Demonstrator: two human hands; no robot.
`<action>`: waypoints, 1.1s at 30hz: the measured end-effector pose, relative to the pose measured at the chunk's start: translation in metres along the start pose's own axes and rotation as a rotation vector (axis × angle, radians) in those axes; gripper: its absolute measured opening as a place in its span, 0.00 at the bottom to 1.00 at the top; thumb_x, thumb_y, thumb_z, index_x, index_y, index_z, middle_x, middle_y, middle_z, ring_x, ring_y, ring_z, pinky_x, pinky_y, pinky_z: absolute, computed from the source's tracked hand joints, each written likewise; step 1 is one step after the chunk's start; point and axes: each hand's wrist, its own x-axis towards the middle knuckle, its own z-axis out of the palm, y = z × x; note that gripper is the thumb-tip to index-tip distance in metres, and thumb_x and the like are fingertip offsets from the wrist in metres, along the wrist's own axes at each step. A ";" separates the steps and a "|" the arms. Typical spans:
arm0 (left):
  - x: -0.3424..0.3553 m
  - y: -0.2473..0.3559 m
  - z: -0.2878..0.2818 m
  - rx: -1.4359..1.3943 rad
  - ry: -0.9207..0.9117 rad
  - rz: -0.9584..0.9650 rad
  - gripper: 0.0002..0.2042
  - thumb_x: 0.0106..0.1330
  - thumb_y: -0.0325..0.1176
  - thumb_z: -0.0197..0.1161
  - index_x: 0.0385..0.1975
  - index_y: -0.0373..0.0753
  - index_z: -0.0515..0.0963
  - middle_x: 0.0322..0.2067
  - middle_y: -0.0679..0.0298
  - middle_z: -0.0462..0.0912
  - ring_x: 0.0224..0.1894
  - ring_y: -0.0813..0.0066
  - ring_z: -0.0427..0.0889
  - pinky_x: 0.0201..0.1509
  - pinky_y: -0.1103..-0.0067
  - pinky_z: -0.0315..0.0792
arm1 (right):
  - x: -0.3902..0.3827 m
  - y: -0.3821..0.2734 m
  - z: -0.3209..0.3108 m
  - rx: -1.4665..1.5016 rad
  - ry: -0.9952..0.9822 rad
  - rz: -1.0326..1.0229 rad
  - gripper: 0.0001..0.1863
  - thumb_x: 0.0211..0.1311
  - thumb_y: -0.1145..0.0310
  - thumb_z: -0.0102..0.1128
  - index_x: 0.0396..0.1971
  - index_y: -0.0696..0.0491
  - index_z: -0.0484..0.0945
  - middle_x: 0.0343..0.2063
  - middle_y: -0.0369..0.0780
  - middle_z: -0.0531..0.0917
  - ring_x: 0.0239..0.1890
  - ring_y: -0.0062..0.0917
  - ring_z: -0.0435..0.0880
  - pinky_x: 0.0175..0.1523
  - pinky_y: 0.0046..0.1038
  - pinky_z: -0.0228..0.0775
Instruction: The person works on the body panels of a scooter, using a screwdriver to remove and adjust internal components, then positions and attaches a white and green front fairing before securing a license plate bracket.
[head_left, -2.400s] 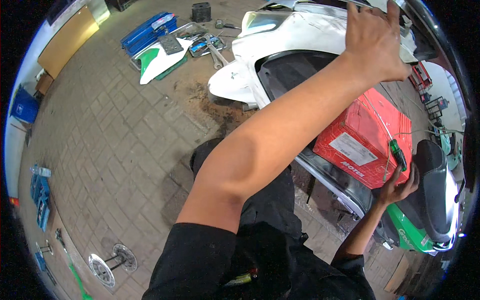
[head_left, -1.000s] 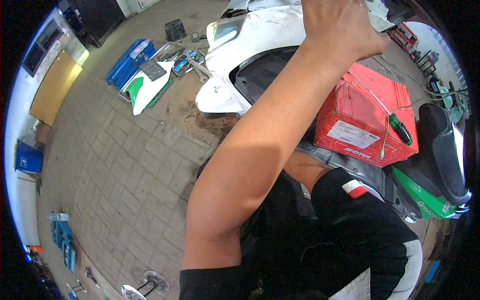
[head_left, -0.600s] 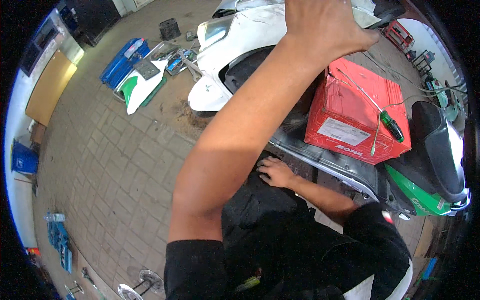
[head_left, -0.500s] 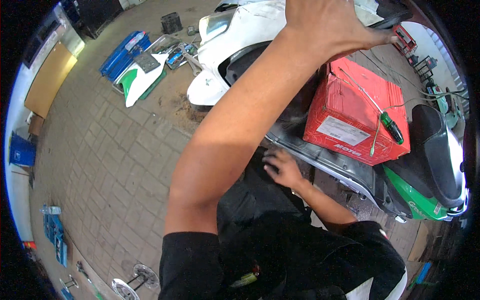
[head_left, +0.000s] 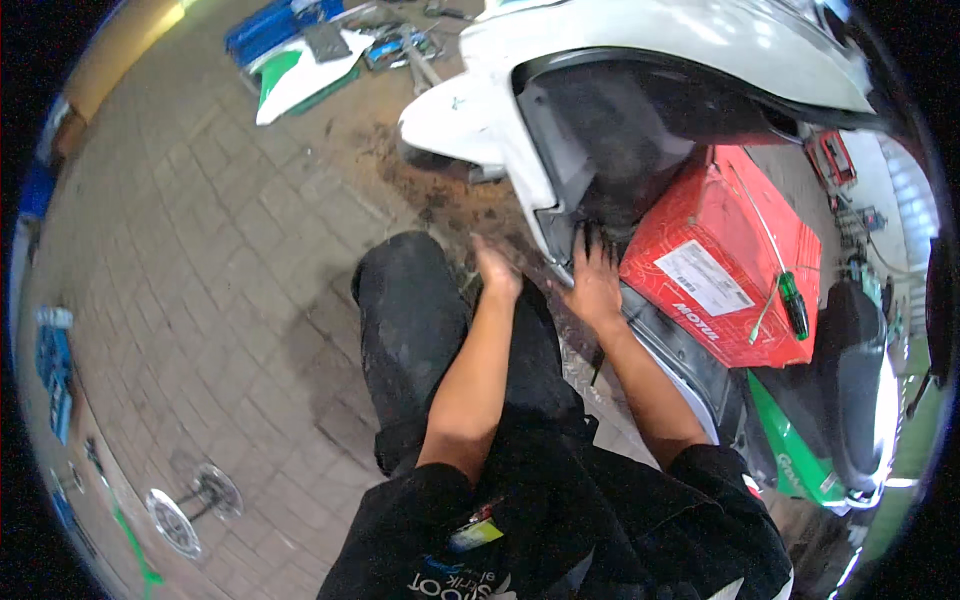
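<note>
Close beside a white scooter [head_left: 680,35], we set a bare right hand [head_left: 597,290] to its footboard [head_left: 690,355].

Head view: our right fingers spread, seemingly gripping nothing, at the footboard's front corner, beside the red box [head_left: 660,235]; our left hand [head_left: 496,272] hovers, loosely uncurled, apparently empty, near our knee [head_left: 410,265]. Pressing flat, clear of the box, should keep its perched screwdriver [head_left: 793,305] steady.

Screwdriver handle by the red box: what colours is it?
Green and black; the screwdriver handle shows best in the head view.
</note>
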 end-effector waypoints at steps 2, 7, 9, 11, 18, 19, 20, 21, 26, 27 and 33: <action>0.014 -0.049 -0.026 0.344 -0.167 -0.045 0.35 0.73 0.59 0.40 0.68 0.34 0.59 0.67 0.54 0.64 0.67 0.61 0.64 0.70 0.65 0.56 | 0.001 -0.005 0.003 -0.051 0.057 0.094 0.54 0.51 0.47 0.68 0.70 0.60 0.50 0.65 0.58 0.59 0.66 0.55 0.59 0.71 0.49 0.50; 0.007 -0.098 -0.030 0.297 -0.101 -0.250 0.20 0.73 0.52 0.48 0.54 0.46 0.75 0.35 0.64 0.80 0.33 0.72 0.79 0.37 0.74 0.74 | 0.001 0.001 0.017 -0.065 0.111 0.124 0.51 0.51 0.46 0.68 0.67 0.60 0.55 0.63 0.58 0.61 0.63 0.55 0.62 0.69 0.50 0.53; 0.007 -0.102 -0.034 0.303 -0.149 -0.208 0.21 0.73 0.52 0.50 0.56 0.46 0.72 0.36 0.64 0.79 0.32 0.72 0.78 0.36 0.74 0.74 | 0.005 0.000 0.020 -0.069 0.091 0.133 0.51 0.50 0.46 0.68 0.66 0.61 0.55 0.63 0.58 0.62 0.63 0.55 0.63 0.68 0.49 0.54; 0.009 -0.102 -0.042 0.389 -0.211 -0.170 0.25 0.72 0.51 0.51 0.64 0.47 0.64 0.41 0.63 0.78 0.35 0.71 0.79 0.38 0.72 0.75 | 0.008 -0.004 0.021 -0.089 0.086 0.159 0.51 0.50 0.44 0.68 0.65 0.62 0.56 0.61 0.59 0.63 0.62 0.55 0.64 0.68 0.50 0.54; 0.006 -0.106 -0.040 0.327 -0.308 -0.235 0.25 0.71 0.54 0.52 0.63 0.49 0.63 0.45 0.62 0.78 0.42 0.69 0.78 0.42 0.67 0.76 | 0.005 -0.002 0.030 -0.228 0.026 0.160 0.51 0.53 0.42 0.64 0.64 0.64 0.54 0.60 0.62 0.63 0.61 0.56 0.65 0.66 0.52 0.55; 0.010 -0.107 -0.042 0.311 -0.298 -0.237 0.25 0.71 0.54 0.52 0.62 0.48 0.64 0.45 0.62 0.77 0.41 0.69 0.78 0.41 0.67 0.76 | 0.007 -0.005 0.031 -0.235 0.047 0.143 0.51 0.54 0.42 0.64 0.64 0.65 0.54 0.60 0.62 0.63 0.61 0.57 0.65 0.66 0.53 0.55; 0.014 -0.108 -0.044 0.296 -0.288 -0.238 0.24 0.71 0.54 0.52 0.61 0.48 0.64 0.46 0.62 0.77 0.40 0.68 0.78 0.40 0.67 0.76 | 0.008 -0.008 0.031 -0.241 0.069 0.126 0.50 0.55 0.42 0.63 0.64 0.65 0.53 0.60 0.62 0.63 0.60 0.57 0.65 0.65 0.53 0.56; 0.011 -0.111 -0.040 0.294 -0.291 -0.248 0.24 0.71 0.54 0.52 0.61 0.48 0.64 0.46 0.62 0.77 0.40 0.68 0.78 0.40 0.67 0.76 | 0.008 -0.004 0.032 -0.249 0.065 0.131 0.50 0.55 0.42 0.63 0.64 0.65 0.53 0.60 0.62 0.63 0.60 0.57 0.65 0.65 0.53 0.56; 0.018 -0.150 -0.035 0.128 -0.181 -0.092 0.19 0.72 0.51 0.54 0.53 0.45 0.74 0.39 0.67 0.80 0.39 0.73 0.77 0.38 0.71 0.75 | 0.004 0.005 0.037 -0.293 0.054 0.127 0.49 0.56 0.43 0.62 0.64 0.66 0.53 0.59 0.62 0.64 0.61 0.57 0.64 0.65 0.53 0.56; 0.001 -0.145 -0.030 0.173 -0.118 -0.008 0.17 0.72 0.48 0.55 0.50 0.44 0.77 0.37 0.69 0.80 0.40 0.75 0.76 0.38 0.74 0.74 | 0.004 0.004 0.038 -0.298 0.051 0.123 0.49 0.56 0.43 0.62 0.64 0.66 0.53 0.59 0.62 0.64 0.61 0.57 0.64 0.65 0.53 0.56; 0.013 -0.145 -0.025 -0.041 -0.102 -0.024 0.22 0.72 0.54 0.51 0.48 0.42 0.78 0.36 0.70 0.79 0.35 0.77 0.73 0.35 0.77 0.69 | 0.012 -0.011 0.030 -0.246 0.047 0.100 0.49 0.55 0.44 0.62 0.63 0.67 0.54 0.59 0.61 0.63 0.59 0.57 0.65 0.64 0.54 0.57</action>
